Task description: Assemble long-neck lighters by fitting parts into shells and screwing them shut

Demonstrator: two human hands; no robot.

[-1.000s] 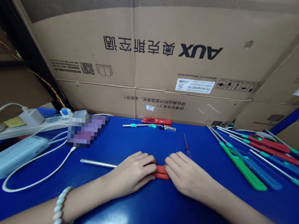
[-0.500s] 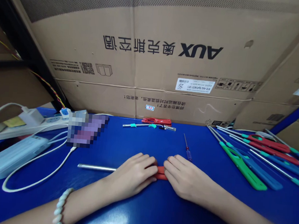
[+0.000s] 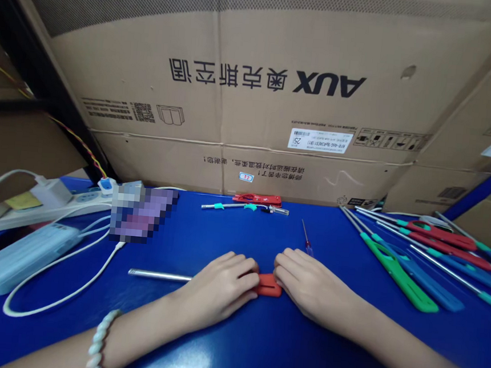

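A red-handled long-neck lighter lies across the blue table in front of me, its silver tube pointing left. My left hand is closed around the middle of it, hiding the trigger area. At the handle's right end, the curled fingers of my right hand grip the upper corner; my fingertips are partly hidden. Just beyond that hand lies a small screwdriver with a purple handle, partly covered by my knuckles. Farther back are a bare lighter tube assembly with green pieces and a red handle shell.
Several long-neck lighters, including a green one, are heaped at the right. On the left are a power strip, a light-blue power bank with white cables, and a blurred-out phone. A large cardboard box stands behind the table.
My right hand has shifted slightly right and up along the handle, uncovering more of its red end and covering more of the screwdriver. The left hand stays in place.
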